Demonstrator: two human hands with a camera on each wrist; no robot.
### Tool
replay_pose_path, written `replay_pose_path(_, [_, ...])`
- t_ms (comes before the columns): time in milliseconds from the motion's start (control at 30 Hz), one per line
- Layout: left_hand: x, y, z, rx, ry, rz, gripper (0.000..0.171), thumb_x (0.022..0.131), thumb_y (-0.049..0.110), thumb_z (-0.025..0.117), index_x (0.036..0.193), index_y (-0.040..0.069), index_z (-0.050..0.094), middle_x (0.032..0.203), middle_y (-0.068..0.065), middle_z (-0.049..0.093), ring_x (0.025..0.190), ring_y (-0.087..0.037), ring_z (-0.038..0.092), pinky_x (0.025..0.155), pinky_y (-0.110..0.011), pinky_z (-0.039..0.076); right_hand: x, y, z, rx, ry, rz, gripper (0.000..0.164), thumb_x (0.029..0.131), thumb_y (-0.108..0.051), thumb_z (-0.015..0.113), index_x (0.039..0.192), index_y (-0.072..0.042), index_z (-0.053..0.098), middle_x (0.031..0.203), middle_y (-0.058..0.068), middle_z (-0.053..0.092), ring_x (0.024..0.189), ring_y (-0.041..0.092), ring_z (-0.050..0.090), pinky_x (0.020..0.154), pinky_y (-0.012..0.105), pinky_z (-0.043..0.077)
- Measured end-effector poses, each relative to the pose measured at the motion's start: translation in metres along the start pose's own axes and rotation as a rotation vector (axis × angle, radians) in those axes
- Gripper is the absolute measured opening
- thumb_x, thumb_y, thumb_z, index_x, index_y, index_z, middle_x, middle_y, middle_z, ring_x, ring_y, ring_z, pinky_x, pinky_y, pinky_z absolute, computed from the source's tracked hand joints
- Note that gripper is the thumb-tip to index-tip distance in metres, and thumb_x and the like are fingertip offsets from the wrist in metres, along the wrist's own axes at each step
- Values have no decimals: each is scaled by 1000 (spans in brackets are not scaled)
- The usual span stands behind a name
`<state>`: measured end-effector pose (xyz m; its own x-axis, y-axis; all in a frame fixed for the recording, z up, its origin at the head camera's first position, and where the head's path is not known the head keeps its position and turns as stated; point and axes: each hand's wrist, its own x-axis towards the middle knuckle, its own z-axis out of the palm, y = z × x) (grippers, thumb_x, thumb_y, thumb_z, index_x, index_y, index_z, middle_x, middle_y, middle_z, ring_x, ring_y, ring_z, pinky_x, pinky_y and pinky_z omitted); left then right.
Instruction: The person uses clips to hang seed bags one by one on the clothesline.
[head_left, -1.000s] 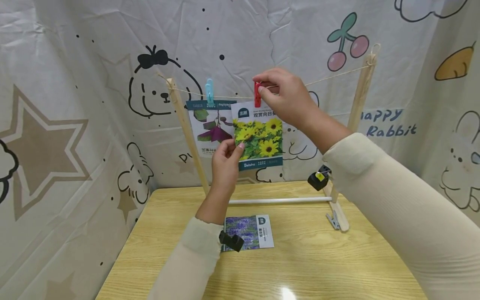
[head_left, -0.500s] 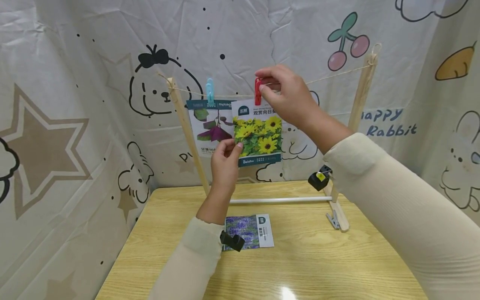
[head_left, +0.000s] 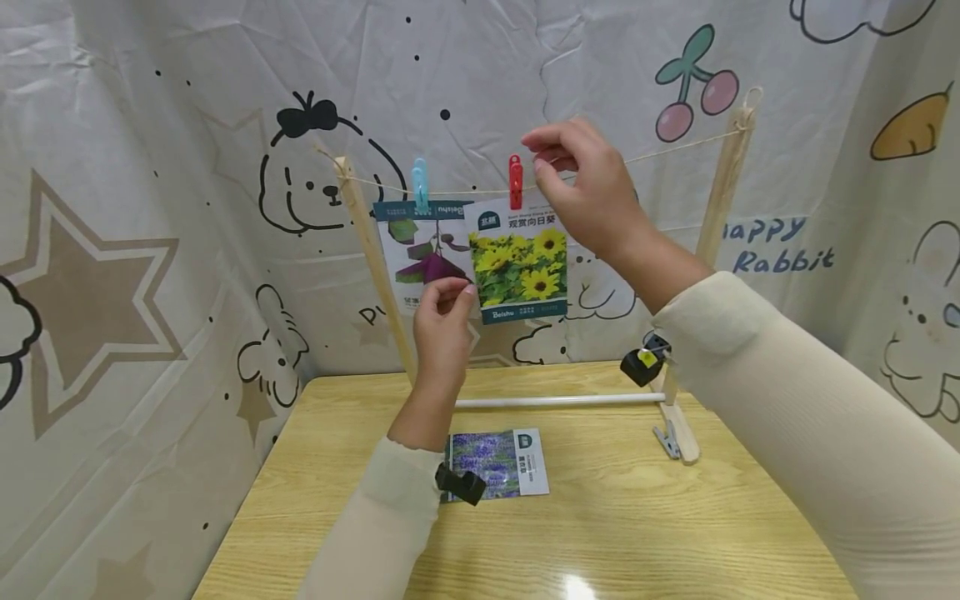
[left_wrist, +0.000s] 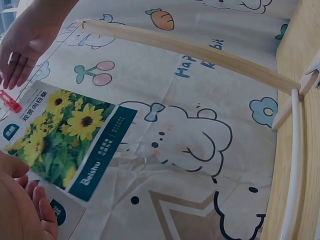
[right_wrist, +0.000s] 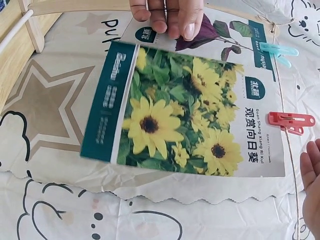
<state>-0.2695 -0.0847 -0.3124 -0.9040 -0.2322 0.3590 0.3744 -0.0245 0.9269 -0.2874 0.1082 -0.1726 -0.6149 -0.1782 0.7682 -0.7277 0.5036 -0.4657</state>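
A sunflower seed packet (head_left: 519, 262) hangs slightly tilted from a string (head_left: 652, 157), held there by a red clothespin (head_left: 516, 182). My right hand (head_left: 588, 187) is just right of the clothespin, apart from it, fingers loosely bent and holding nothing. Beside the packet's lower left edge is my left hand (head_left: 444, 329), its fingers relaxed; in the right wrist view a gap shows between its fingertips (right_wrist: 189, 31) and the sunflower packet. Behind that hand hangs a second seed packet (head_left: 420, 254) with a purple plant, upside down under a light blue clothespin (head_left: 420, 185).
Two wooden posts (head_left: 723, 187) carry the string, and a white rod (head_left: 562, 402) joins them low down. On the wooden table (head_left: 637, 517) lies a purple-flower seed packet (head_left: 498, 462). A grey clothespin (head_left: 666, 440) is by the right foot. A printed curtain (head_left: 465, 67) hangs behind.
My right hand has let go of the red clothespin and moved up and right. My left hand has released the sunflower packet and shifted slightly left. The packet now hangs by the clothespin.
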Motion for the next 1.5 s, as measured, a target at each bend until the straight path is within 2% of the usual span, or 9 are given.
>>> replay_pose_path(167, [0,1,-2,-11,-7,1,16,100,18,65,111,7,63,103,-1,60,94,-15,54,90,-35,49,-3,-1,-3,3,7,21,25,103,-10,52,123,-5,65,118,8,60,103,8,54,97,24,49])
replay_pose_path(400, [-3,6,-3,-9,-16,-12,15,100,18,64,111,8,63,103,0,59,93,-15,54,83,-25,49,-9,0,-7,12,12,40,25,103,-13,52,123,-8,66,119,4,61,103,6,53,95,20,47])
replay_pose_path(467, [-4,6,-4,-10,-18,-20,15,100,18,64,111,8,63,103,0,59,93,-15,54,85,-28,49,-11,1,-8,13,18,52,25,104,-14,52,124,-8,66,118,3,61,102,5,53,94,19,47])
replay_pose_path(667, [-6,6,-4,-18,-27,-34,15,100,17,64,111,7,63,104,1,59,93,-14,54,78,-20,48,-16,5,-11,42,48,63,24,104,-13,52,123,-7,66,116,3,62,99,4,55,93,17,48])
replay_pose_path(1000, [-9,4,-1,-29,-60,-24,13,100,17,64,111,8,64,101,1,59,90,-15,55,77,-21,47,-23,9,-14,42,46,70,25,104,-14,51,124,-7,65,115,4,61,97,4,54,89,15,46])
replay_pose_path(1267, [-11,4,-1,-34,-91,-43,13,100,16,64,111,8,64,96,2,59,88,-24,53,72,-20,46,-28,11,-17,68,37,81,25,104,-15,53,124,-7,64,116,4,61,99,5,56,88,15,46])
replay_pose_path(1500, [-12,1,-3,-30,-124,-56,13,100,15,64,111,9,63,93,2,58,83,-14,54,71,-20,47,-34,16,-17,73,35,68,24,103,-14,54,123,-5,64,115,5,61,98,5,55,87,15,45])
